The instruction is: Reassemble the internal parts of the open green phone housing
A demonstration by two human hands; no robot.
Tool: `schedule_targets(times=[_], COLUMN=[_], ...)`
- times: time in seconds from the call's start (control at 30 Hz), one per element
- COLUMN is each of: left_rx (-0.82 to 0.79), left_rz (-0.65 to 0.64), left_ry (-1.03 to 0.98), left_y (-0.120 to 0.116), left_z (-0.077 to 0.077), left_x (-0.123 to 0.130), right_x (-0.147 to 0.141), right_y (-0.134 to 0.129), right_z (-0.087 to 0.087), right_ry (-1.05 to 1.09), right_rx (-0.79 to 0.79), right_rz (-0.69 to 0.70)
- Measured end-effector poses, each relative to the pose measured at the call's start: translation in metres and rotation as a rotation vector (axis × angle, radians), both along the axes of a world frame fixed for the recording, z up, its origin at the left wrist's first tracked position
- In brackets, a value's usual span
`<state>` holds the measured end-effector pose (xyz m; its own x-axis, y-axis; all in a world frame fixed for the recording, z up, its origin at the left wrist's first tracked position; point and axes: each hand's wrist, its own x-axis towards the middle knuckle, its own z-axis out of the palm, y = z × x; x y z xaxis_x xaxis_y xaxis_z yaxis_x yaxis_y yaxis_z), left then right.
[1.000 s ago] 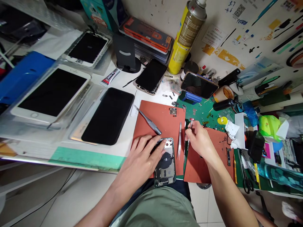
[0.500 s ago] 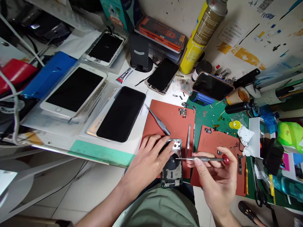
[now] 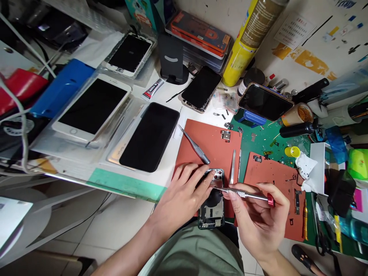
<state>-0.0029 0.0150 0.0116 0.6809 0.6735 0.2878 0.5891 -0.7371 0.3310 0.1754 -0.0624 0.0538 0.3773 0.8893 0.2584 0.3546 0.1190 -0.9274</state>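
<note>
An opened phone housing (image 3: 211,216) with its inner parts showing lies at the table's front edge, partly on a red-brown mat (image 3: 214,140). My left hand (image 3: 186,189) rests over the housing's left side, fingers stretched and slightly apart. In my right hand (image 3: 255,214) is a thin screwdriver (image 3: 244,194) with a red end cap, pinched between thumb and fingers. Its tip points left, over the upper part of the housing near my left fingertips. Tweezers (image 3: 232,166) lie just right of the housing, and a grey pointed tool (image 3: 195,145) lies above my left hand.
A black-screened phone (image 3: 149,138) and a white tablet (image 3: 93,107) lie at the left. A phone on a blue stand (image 3: 251,118), a yellow spray can (image 3: 244,46) and a second red-brown mat (image 3: 270,180) with small parts are to the right. Scissors (image 3: 323,241) lie at the far right.
The screwdriver has tilted, its tip now higher and further left over the housing, its red end lower. The whole view has shifted slightly. My left hand still rests on the housing.
</note>
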Motion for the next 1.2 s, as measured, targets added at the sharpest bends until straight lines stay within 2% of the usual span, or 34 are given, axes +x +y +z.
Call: schedule_targets(times=[0.23, 0.5, 1.2], left_rx=[-0.001, -0.022, -0.003], left_rz=[-0.014, -0.018, -0.004], left_ry=[-0.006, 0.006, 0.006], left_y=[-0.0014, -0.0007, -0.0016], left_z=[-0.0009, -0.0014, -0.0023], left_x=[-0.0005, -0.0010, -0.0010], right_x=[0.0054, 0.0057, 0.0073], right_y=[0.0001, -0.0015, -0.0031], right_z=[-0.0005, -0.0018, -0.0006], right_ry=[-0.120, -0.249, -0.226], right_rx=[0.032, 0.044, 0.064], right_rz=[0.090, 0.092, 0.041])
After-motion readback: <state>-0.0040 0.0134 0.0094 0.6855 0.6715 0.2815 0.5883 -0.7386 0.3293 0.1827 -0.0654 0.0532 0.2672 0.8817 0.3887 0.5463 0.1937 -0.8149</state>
